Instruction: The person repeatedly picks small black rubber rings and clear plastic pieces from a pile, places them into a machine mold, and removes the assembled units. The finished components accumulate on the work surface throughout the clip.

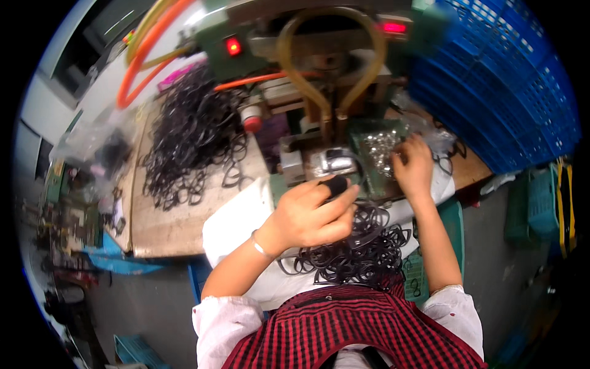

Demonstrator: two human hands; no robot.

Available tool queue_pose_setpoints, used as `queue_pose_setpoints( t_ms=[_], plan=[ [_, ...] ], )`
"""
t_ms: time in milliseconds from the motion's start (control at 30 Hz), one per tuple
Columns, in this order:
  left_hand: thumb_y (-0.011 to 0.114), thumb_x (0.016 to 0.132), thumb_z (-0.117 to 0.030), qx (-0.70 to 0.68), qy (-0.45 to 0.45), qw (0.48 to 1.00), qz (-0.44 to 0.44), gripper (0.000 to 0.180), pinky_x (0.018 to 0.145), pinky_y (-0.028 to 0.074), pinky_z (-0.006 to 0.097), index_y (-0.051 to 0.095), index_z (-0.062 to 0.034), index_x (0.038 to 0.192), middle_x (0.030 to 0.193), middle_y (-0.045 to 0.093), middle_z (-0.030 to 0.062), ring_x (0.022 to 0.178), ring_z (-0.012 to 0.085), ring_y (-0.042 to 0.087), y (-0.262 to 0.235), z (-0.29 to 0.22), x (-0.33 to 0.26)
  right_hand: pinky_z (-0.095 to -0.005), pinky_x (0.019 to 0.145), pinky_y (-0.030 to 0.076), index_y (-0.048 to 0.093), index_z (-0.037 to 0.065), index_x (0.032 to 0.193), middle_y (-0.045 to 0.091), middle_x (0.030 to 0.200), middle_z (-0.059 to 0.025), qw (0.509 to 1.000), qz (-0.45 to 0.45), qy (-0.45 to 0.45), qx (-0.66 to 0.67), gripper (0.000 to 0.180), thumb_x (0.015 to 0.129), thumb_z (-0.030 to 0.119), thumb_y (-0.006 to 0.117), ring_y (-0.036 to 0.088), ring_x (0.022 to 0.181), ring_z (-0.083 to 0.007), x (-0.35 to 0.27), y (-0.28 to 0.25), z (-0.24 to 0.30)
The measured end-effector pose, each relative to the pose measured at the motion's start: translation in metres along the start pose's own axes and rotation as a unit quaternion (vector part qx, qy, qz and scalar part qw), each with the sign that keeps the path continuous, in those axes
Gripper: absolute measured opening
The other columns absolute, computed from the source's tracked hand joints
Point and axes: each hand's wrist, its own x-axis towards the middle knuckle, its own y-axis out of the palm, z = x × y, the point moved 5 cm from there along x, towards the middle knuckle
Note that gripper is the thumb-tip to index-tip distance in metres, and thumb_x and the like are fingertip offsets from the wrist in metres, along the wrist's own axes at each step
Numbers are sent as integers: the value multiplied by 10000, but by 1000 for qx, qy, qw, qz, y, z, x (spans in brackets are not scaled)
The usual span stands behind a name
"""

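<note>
Checked apron [295, 326], then black loops [350, 264] — near, probably for easy reach; left hand [310, 215] curled, right hand [415, 167] at metal pieces [379, 147] (each grip's hold I cannot tell).

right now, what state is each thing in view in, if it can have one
Small shiny parts: loose, piled together
Left hand: fingers curled, grip unclear
Right hand: fingers bent at the shiny parts
Near black loops: tangled
Far-left black loops: heaped
Red switch: lit
Red display: lit
Yellowish hose: bent round
</note>
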Motion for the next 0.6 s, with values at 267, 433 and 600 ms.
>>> queue_pose_setpoints(
  t_ms=[267, 433, 600],
  plan=[
    [744, 725, -83, -7, -19, 999, -37, 201, 552, 508, 272, 578, -103, 836, 1009, 695, 54, 734, 172, 640, 6, -1, -9, -370, 793, 505, 681, 24, 912, 684, 935, -151, 986, -10, 94, 139, 129, 830, 114, 641, 646, 891, -316, -3, 1, -8],
    [694, 740, -62, -206, -91, 974, 23, 287, 855, 528, 459, 629, -1, 1014, 1130, 657, 217, 949, 361, 669, 20, 3, 0, -453, 693, 489, 648, 37, 764, 631, 770, -162, 999, -39, 9, -3, 111, 756, 146, 628, 603, 742, -335, -7, -4, 6],
    [720, 859, -357, 205, -331, 910, -144, 379, 720, 532, 434, 647, 1, 960, 905, 636, 183, 791, 324, 624, -46, 44, -124, -437, 786, 479, 669, 48, 784, 655, 833, -127, 945, -126, 106, 284, 98, 695, 55, 628, 599, 877, -336, -22, 16, 17]
  ],
)
